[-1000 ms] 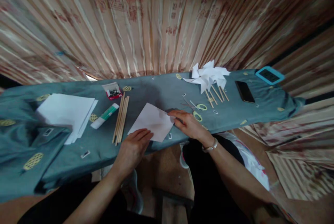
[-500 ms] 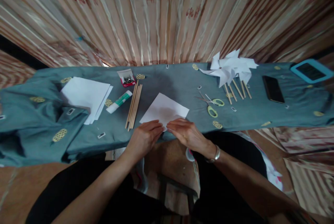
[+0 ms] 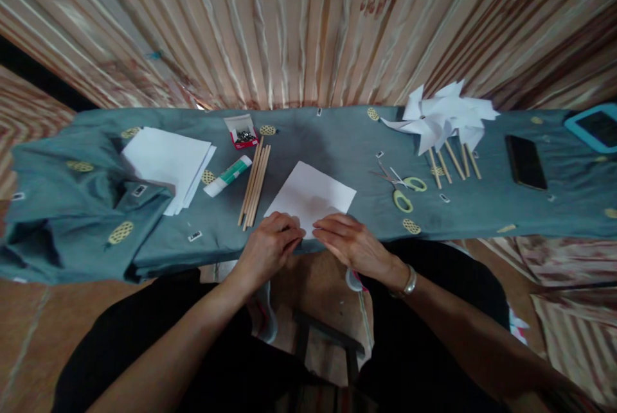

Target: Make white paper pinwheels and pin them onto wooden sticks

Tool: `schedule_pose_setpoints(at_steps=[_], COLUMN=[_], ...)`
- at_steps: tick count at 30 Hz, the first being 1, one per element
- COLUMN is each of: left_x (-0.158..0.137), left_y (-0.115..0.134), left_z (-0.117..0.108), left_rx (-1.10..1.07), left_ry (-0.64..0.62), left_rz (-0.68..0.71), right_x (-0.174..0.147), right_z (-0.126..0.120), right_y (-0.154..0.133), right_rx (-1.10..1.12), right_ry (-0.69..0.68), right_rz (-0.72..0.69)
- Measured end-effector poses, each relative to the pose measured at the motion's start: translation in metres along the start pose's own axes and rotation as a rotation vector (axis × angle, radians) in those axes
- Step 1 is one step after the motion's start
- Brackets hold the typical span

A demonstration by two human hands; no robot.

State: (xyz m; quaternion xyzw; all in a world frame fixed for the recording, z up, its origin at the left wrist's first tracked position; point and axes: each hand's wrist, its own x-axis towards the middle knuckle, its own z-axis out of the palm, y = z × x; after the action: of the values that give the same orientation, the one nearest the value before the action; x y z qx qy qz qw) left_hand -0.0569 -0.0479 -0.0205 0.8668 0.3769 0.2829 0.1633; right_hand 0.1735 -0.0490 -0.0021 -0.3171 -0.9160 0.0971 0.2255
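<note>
A square sheet of white paper (image 3: 311,191) lies turned cornerwise on the cloth, its near corner at the table's front edge. On that corner's left side, my left hand (image 3: 274,239) is closed, thumb and fingers pinching the paper. My right hand (image 3: 354,243), with a bracelet on its wrist, pinches the right side of the same corner. A small gap separates the two hands. Left of the paper lie several thin wooden sticks (image 3: 254,187). Scissors with green handles (image 3: 403,191) rest open to its right.
A glue stick (image 3: 228,176), an open box of metal pins (image 3: 242,133) and stacked white paper (image 3: 166,162) lie to the left. To the right are paper pinwheels on sticks (image 3: 441,117), a phone (image 3: 526,161) and a blue-framed tablet (image 3: 595,127). A curtain (image 3: 308,34) hangs behind.
My hands have drawn slightly apart at the near corner, which now lies flatter between them. The whole view has shifted a little.
</note>
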Motion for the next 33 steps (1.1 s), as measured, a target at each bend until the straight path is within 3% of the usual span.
schedule_pose_setpoints(at_steps=[6, 13, 21, 33], left_x=[0.005, 0.002, 0.004, -0.008], left_y=[-0.004, -0.003, -0.005, -0.014], left_z=[0.003, 0.004, -0.003, -0.012], left_rx=[0.038, 0.052, 0.096, 0.172], left_ry=[-0.015, -0.054, -0.095, -0.006], left_rz=[-0.002, -0.032, 0.014, 0.002], right_x=[0.005, 0.007, 0.014, 0.001], right_z=[-0.006, 0.002, 0.001, -0.004], right_y=[0.012, -0.008, -0.007, -0.004], right_rx=[-0.152, 0.001, 0.068, 0.037], right_ry=[-0.021, -0.066, -0.127, -0.127], right_rz=[0.023, 0.050, 0.050, 0.045])
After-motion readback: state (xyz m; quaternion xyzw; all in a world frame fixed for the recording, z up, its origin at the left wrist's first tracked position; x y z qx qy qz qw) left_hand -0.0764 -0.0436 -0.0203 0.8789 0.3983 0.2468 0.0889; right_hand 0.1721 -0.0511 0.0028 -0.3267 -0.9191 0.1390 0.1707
